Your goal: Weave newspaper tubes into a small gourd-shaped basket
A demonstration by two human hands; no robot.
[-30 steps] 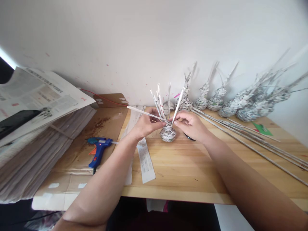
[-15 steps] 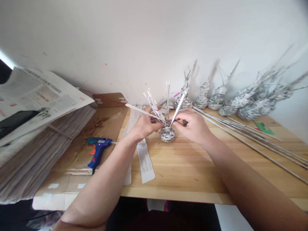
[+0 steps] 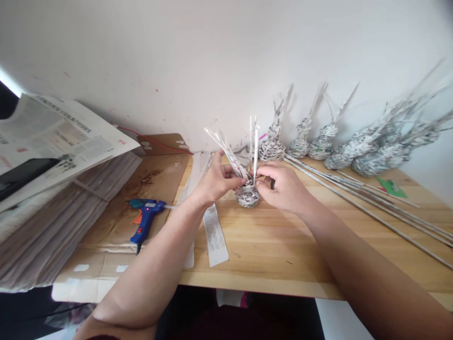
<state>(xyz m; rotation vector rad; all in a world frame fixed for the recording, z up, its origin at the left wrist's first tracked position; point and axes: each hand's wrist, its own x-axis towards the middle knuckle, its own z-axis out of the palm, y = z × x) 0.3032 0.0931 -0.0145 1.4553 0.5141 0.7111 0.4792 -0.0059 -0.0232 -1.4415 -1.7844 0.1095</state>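
Note:
A small round vessel woven from rolled newspaper sits on the wooden table, with several paper sticks standing up from its top. My left hand is closed at its left side, thumb at the rim and fingers behind the sticks. On the right, my right hand pinches at the base of an upright paper stick by the rim. The fingers partly hide the top of the weave.
Several woven paper vessels line the wall at the back right. Long paper rods lie across the right side. On cardboard at left is a blue glue gun, beside stacked newspapers. Paper strips lie near the front.
The far-left stick has swung up toward the others, and the right-hand stick has gone from leaning right to nearly upright. Both hands stay at the vessel's rim.

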